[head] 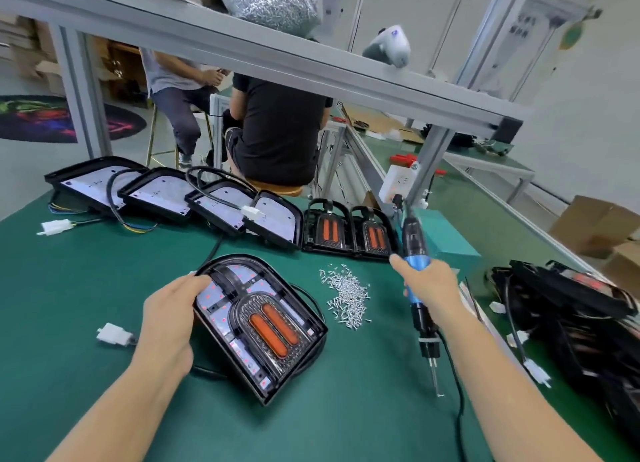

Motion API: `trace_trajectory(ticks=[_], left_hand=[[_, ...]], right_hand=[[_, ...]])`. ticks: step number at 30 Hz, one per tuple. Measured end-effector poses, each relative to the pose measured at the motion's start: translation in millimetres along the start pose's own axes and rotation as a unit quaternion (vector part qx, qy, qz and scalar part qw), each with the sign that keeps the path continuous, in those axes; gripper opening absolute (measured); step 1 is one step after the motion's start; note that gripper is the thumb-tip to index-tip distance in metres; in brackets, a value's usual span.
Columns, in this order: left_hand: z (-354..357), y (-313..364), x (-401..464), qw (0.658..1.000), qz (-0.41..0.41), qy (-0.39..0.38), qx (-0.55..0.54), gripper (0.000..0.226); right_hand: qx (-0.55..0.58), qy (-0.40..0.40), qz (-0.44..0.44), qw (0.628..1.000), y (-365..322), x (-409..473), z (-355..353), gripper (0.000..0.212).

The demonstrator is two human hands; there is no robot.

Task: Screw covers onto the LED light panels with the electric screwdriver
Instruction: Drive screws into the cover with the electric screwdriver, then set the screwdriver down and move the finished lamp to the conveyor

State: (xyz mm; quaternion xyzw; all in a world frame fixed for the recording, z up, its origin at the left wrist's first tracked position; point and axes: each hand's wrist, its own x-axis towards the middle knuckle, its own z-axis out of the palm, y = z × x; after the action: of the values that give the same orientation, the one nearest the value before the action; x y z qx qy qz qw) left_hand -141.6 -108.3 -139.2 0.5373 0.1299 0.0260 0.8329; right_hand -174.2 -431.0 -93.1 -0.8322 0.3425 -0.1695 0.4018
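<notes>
An LED light panel [266,326] with a black cover and two orange strips lies tilted on the green table [86,288] in front of me. My left hand [171,318] rests on its left edge, fingers curled over the rim. My right hand [433,288] grips the blue and black electric screwdriver [417,281], whose bit [434,378] points down at the table to the right of the panel. A pile of small silver screws [346,297] lies between the panel and the screwdriver.
Several open panels [173,193] and two covered ones [349,233] line the table's far side. A heap of black parts and cables [571,309] sits at the right. A white connector [112,333] lies left. Two people sit beyond the table; a shelf beam crosses overhead.
</notes>
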Motion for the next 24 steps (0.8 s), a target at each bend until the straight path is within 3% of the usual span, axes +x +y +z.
trace_trajectory(ticks=[7,15,24], left_hand=[[-2.0,-0.3,0.9,1.0,-0.008,-0.002,0.007,0.012],[0.7,-4.1,1.5,0.999,-0.029,0.006,-0.023,0.002],[7.0,2.4,-9.8,0.998,-0.025,-0.014,-0.061,0.012]], right_hand=[[-0.251,-0.036,0.03,0.967,18.3,6.7,22.9,0.058],[-0.342,-0.047,0.009,0.939,26.2,6.0,23.0,0.054],[-0.377,0.021,-0.012,0.926,49.0,-0.7,21.3,0.06]])
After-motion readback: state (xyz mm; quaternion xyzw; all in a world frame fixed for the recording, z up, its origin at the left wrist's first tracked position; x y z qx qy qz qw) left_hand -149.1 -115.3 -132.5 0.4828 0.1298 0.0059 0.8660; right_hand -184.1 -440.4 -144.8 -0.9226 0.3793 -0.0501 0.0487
